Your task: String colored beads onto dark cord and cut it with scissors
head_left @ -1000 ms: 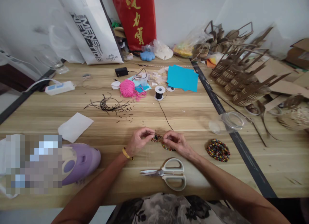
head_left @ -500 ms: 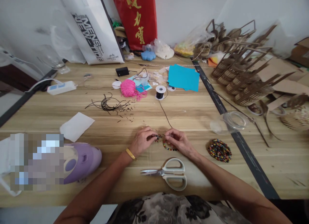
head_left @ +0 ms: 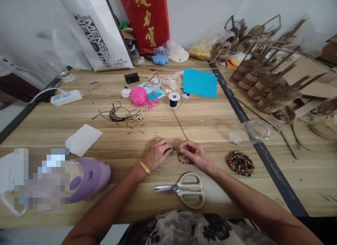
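Note:
My left hand (head_left: 158, 152), with a gold bangle at the wrist, is closed in a pinch at a small cluster of loose beads (head_left: 172, 152). The bead at its fingertips is too small to see clearly. My right hand (head_left: 194, 154) pinches the end of a black cord (head_left: 180, 124), which runs back to a white spool (head_left: 174, 100). A curved string of multicoloured beads (head_left: 184, 162) hangs below the right fingers and lies on the table. The fingertips of both hands nearly meet. Scissors with pale handles (head_left: 190, 189) lie just in front of them, blades pointing left.
A coiled heap of bead strings (head_left: 240, 163) lies to the right. Cut black cords (head_left: 117, 114), pink yarn (head_left: 138, 96) and blue sheets (head_left: 200, 83) lie farther back. Woven baskets (head_left: 265, 86) crowd the right side. At left are white paper (head_left: 83, 139) and a purple object (head_left: 92, 178).
My left fingertips have moved slightly right, closer to the cord end in my right hand. The right hand stays almost in place. The whole view has shifted a little.

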`<state>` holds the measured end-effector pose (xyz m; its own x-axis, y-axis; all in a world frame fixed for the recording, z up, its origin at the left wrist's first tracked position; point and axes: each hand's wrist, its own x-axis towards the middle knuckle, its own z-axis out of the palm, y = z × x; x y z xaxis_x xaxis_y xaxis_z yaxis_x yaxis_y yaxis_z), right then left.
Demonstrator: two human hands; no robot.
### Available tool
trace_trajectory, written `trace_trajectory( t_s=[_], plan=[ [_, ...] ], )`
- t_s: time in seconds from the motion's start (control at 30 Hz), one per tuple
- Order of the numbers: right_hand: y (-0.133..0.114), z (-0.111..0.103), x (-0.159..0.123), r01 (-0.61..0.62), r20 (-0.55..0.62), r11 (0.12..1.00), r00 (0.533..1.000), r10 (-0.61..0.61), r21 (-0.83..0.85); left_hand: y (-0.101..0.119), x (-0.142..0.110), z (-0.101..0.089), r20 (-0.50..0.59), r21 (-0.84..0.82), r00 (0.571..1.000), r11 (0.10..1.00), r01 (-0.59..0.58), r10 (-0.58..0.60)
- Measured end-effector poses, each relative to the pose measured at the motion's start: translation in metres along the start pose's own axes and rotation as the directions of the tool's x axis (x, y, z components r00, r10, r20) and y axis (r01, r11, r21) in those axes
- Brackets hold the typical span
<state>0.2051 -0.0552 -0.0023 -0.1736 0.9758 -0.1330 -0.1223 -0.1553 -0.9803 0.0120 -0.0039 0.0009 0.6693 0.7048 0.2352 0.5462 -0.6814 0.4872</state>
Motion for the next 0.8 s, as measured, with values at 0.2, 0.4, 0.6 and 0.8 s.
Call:
trace_trajectory(
  t_s=[0.2, 0.4, 0.6, 0.8],
  plan=[
    [0.000, 0.000, 0.000, 0.017, 0.015, 1.000, 1.000, -0.017, -0.017, -0.001, 0.002, 0.001, -0.119, -0.199, 0.992, 0.980, 0.016, -0.041],
    [-0.001, 0.003, -0.002, 0.026, 0.045, 0.999, 0.999, -0.024, -0.045, 0.002, -0.001, -0.011, 0.078, -0.652, 0.937, 0.693, 0.306, -0.341],
    [0.000, 0.004, -0.003, 0.044, 0.086, 0.994, 0.996, -0.035, -0.099, -0.003, -0.004, -0.016, 0.341, -0.782, 0.890, 0.434, 0.447, -0.304],
    [-0.001, 0.004, -0.004, 0.075, 0.161, 0.976, 0.986, -0.042, -0.205, -0.013, -0.006, -0.018, 0.439, -0.754, 0.872, 0.439, 0.489, -0.217]
  ],
)
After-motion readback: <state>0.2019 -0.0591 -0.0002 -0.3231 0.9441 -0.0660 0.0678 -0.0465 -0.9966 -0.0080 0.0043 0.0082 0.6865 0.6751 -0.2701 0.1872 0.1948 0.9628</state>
